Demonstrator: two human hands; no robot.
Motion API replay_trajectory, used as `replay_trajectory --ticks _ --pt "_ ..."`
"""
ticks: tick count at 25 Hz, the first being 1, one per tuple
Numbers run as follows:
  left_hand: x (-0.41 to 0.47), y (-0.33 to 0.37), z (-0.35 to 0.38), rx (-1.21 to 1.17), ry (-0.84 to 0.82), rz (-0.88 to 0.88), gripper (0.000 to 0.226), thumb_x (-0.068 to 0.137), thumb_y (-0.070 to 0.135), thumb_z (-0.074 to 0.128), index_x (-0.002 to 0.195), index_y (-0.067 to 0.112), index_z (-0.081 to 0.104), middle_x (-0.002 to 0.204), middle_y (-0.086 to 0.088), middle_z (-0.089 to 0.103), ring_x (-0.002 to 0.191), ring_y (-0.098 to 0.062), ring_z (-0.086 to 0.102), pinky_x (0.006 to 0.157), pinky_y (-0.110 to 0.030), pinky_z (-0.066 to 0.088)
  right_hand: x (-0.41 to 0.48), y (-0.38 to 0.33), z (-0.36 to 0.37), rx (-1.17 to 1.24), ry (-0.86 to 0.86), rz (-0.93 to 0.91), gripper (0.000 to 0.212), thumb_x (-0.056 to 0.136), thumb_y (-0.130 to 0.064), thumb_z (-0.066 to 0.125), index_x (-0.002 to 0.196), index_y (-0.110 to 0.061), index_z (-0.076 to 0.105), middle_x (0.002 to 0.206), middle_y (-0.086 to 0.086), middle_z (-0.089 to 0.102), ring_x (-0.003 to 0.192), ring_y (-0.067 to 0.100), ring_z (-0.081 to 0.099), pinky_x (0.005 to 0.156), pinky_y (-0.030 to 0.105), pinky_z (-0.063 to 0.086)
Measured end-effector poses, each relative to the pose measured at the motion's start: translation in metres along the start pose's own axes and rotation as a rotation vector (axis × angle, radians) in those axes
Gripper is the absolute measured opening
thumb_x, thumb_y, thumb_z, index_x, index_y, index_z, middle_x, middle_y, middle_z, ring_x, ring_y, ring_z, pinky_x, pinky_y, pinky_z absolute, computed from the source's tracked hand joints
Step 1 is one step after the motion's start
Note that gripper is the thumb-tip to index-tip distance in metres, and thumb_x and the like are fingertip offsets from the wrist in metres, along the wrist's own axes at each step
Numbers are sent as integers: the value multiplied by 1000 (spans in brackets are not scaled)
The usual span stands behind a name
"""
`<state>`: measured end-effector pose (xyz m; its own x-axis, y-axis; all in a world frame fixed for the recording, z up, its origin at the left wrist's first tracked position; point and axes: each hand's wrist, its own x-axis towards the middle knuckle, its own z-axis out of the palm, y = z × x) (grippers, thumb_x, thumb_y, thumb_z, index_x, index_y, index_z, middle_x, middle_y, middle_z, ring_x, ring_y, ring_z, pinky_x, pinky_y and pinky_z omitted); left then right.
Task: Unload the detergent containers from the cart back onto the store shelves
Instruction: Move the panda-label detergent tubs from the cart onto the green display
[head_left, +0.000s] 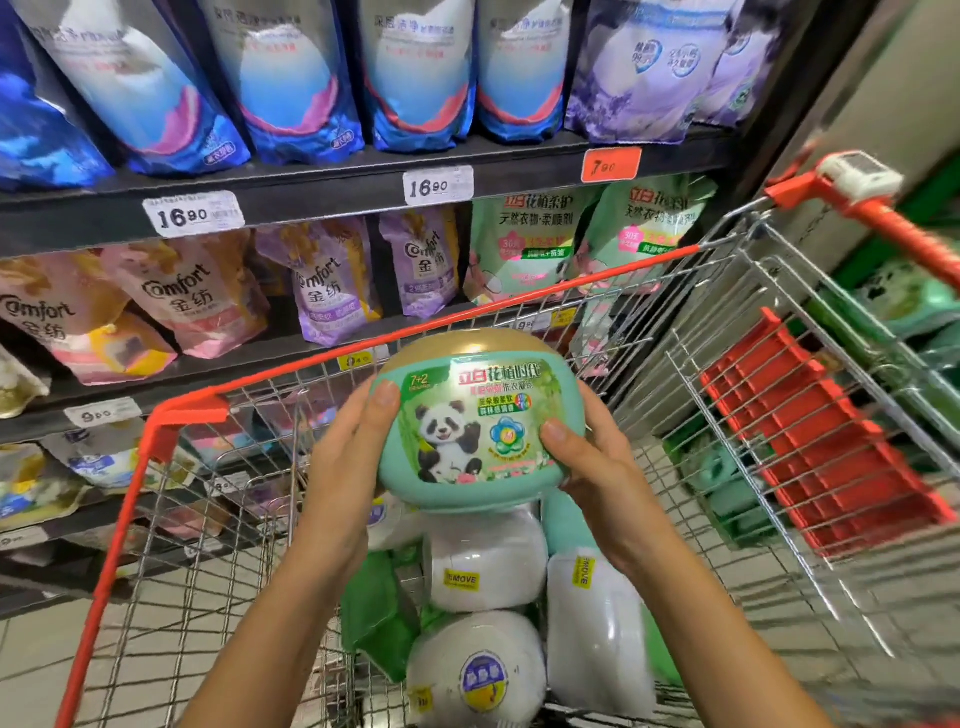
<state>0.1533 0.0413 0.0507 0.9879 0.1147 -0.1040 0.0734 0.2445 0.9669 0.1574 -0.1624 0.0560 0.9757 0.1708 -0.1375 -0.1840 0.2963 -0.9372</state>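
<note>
The green tub (475, 421) is held in the air above the cart (291, 371), level with its front rim and facing the camera, label upright. It is a squat, rounded plastic pot with smooth mint walls, a domed gold lid and a glossy printed wrap showing a panda. That wide, slippery shape probably explains the two-handed hold: the left hand (343, 467) clasps one flank with its thumb laid across the front, and the right hand (597, 467) cups the other flank and lower edge, thumb pressed onto the label, so both hands are closed round the tub and squeeze it between them. The upright hold suggests it is being carried toward a place on the shelving, not set down. Beneath it, in the wire basket, lie several white tubs (483, 561) of the same rounded build, tipped on their sides and wedged together (yellow stickers show on their matte shells), with something green and flat beside them. The cart is bright steel mesh edged in red plastic, with a red slatted seat flap (810, 457) folded against its back. Beyond stand the dark shelves (311, 182), packed with soft, shiny pouches (332, 280) that lean forward above white price tags (193, 213).
</note>
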Motion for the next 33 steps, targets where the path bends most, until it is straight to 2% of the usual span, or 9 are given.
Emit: replay_trajectory --ticks 1,3,10,12,15,18,25,28,33 --pt "1 -1 5 24 -106 -10 55 74 64 59 118 32 66 111 -1 73 100 -22 70 72 -29 59 -11 -3 -3 3 50 -54 65 69 -21 75 130 -22 53 119 11 68 108 29 66 78 31 57" --pt "1 -2 18 37 -278 -47 55 73 59 62 121 32 62 112 2 73 100 -17 70 69 -22 57 -39 -9 -7 2 155 -152 64 68 -25 75 128 -24 54 118 10 68 107 28 67 78 29 56" --pt "-30 -10 89 60 -718 -72 61 68 50 66 123 25 59 114 -1 72 105 -21 68 87 -33 57 -155 -16 -16 -20 613 -363 64 68 -27 75 128 -23 54 116 7 69 105 24 67 77 27 56" --pt "-49 -15 118 57 -834 -87 53 66 50 66 115 30 63 110 3 73 101 -16 69 81 -27 57 -191 -17 -23 -23 750 -395 66 67 -30 75 129 -25 53 118 8 68 106 27 67 79 30 57" --pt "-89 -22 167 74 -993 -104 58 62 52 66 114 26 61 102 6 75 93 -12 71 72 -22 56 -248 -19 -38 -8 946 -429 70 65 -35 75 131 -29 52 120 7 68 108 28 66 82 34 57" --pt "-134 -30 211 104 -1143 -107 63 66 54 65 122 25 59 111 0 72 103 -16 69 80 -27 55 -304 -20 -57 2 1063 -493 61 67 -36 74 125 -33 57 115 4 70 104 24 68 75 26 56" --pt "-253 -73 308 91 -1291 -159 45 72 50 67 113 32 65 103 2 75 91 -14 72 66 -18 55 -428 -14 -131 -9 1225 -499 51 72 -42 69 121 -34 59 113 4 70 103 23 69 76 24 56" --pt "-296 -96 349 119 -1298 -216 51 73 48 65 119 25 61 101 0 75 90 -17 73 63 -20 55 -472 -15 -169 -9 1256 -470 51 72 -44 69 122 -34 58 116 4 69 105 23 68 77 24 55" --pt "-333 -125 419 147 -1318 -274 58 65 60 65 114 29 63 102 -1 75 91 -19 73 65 -23 57 -517 -22 -237 16 1288 -439 58 71 -45 70 125 -34 56 118 3 68 106 21 67 77 23 55"
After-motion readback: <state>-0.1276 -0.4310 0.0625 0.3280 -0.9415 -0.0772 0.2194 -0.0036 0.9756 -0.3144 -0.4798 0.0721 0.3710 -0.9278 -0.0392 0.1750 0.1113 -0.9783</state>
